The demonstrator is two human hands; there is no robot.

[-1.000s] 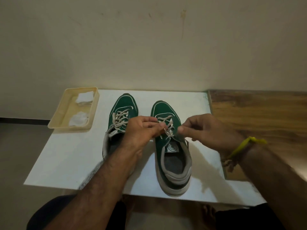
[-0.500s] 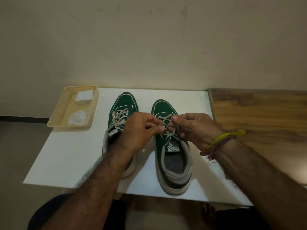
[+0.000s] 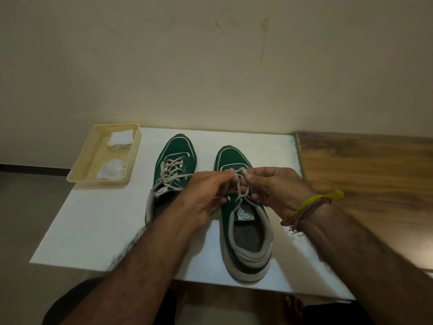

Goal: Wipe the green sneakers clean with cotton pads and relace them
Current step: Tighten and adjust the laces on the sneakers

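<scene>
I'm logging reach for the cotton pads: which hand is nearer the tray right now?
Left. The left hand is over the sneakers, to the right of the tray; the right hand lies farther right, beyond the lace both hands pinch.

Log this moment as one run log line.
stage: relacing | left hand: pinches lace | right hand: pinches lace | right sneaker: being laced | left sneaker: laced
</scene>
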